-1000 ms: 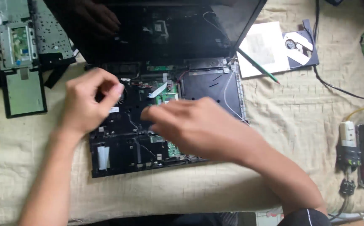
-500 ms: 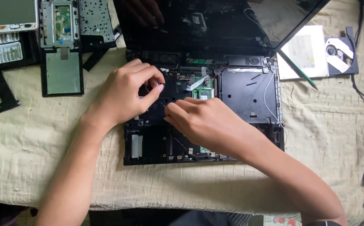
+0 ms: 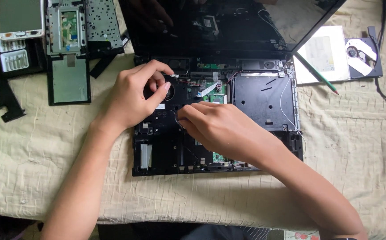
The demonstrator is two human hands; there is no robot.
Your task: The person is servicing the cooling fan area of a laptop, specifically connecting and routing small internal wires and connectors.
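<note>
Compared with a moment ago, the left hand has come up to the far middle of the opened laptop base, its fingers now curled and pinched close together over the round fan. The right hand stays low in the middle of the base, fingertips pressed together on a thin black wire. So the work has narrowed to this fan area, and the base itself has not moved on the cloth-covered desk.
</note>
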